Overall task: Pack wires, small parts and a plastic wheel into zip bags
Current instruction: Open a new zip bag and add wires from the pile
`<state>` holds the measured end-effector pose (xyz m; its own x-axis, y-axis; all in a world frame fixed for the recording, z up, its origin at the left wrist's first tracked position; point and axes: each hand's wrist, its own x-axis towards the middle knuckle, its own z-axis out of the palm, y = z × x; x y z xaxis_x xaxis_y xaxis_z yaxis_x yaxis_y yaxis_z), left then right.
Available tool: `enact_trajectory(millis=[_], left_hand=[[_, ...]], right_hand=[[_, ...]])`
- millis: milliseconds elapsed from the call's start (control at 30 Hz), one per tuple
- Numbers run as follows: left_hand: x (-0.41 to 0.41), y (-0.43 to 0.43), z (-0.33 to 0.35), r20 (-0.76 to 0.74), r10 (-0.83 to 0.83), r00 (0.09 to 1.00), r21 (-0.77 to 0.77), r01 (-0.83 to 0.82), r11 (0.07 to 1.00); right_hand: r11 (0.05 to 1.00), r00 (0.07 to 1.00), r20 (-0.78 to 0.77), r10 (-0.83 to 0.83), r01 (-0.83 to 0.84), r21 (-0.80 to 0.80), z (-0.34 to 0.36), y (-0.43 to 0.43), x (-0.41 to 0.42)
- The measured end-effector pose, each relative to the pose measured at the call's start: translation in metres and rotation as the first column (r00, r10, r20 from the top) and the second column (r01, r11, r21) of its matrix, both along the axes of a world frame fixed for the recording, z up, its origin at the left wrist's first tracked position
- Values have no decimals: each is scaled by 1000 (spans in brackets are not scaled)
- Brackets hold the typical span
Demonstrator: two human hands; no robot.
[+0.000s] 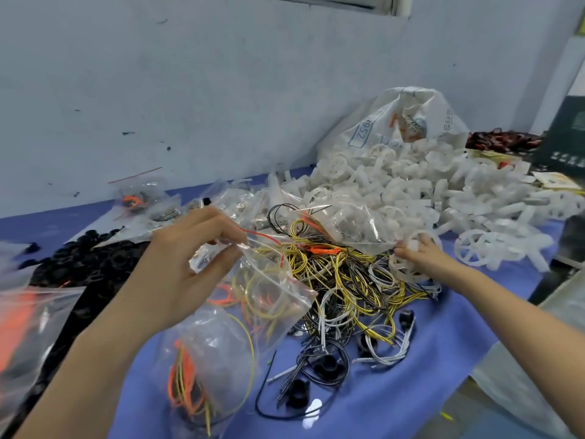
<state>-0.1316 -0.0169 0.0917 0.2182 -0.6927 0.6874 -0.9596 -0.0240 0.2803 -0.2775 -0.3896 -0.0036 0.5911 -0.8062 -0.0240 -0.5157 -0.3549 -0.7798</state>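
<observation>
Zip bag (269, 280) in left-hand fingers (228, 240) — wheel (408, 264) under right-hand fingers (411, 251).

I have one head-worn wide-angle view, facing forward and down over the blue table (443, 359) at close range, toward the wall (221, 90) behind.

Wires (342, 280) yellow, orange — wheels (395, 185) white — tablecloth (427, 359) blue.

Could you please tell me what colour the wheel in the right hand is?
White, translucent plastic wheel, gripped by the right hand; the head view shows it.
</observation>
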Motion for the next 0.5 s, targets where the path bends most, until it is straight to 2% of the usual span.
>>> enact_trajectory(millis=[33, 100, 167, 300, 333, 400, 500], left_hand=[[-1, 2, 2, -28, -4, 1000, 5, 4, 1000], [-3, 6, 7, -77, -9, 997, -8, 9, 1000], [-5, 13, 13, -32, 11, 999, -3, -11, 1000], [-4, 26, 26, 45, 37, 998, 30, -38, 999], [-3, 29, 27, 37, 37, 999, 33, -39, 999], [-2, 32, 28, 20, 44, 999, 44, -45, 998], [-5, 32, 27, 27, 93, 995, 57, -94, 994]], right_hand=[[1000, 1000, 10, -22, 22, 1, -1, -2, 1], [996, 985, 154, -80, 71, 63, -2, -3, 0], [991, 967, 231, -108, 88, 96, 2, 0, -2], [977, 909, 370, -193, 212, -10, 10, 5, -15], [965, 854, 462, -241, 260, 23, 13, 9, -20], [935, 688, 636, -351, 294, 199, 21, 26, -29], [870, 493, 721, -486, 200, 450, 38, 62, -34]])
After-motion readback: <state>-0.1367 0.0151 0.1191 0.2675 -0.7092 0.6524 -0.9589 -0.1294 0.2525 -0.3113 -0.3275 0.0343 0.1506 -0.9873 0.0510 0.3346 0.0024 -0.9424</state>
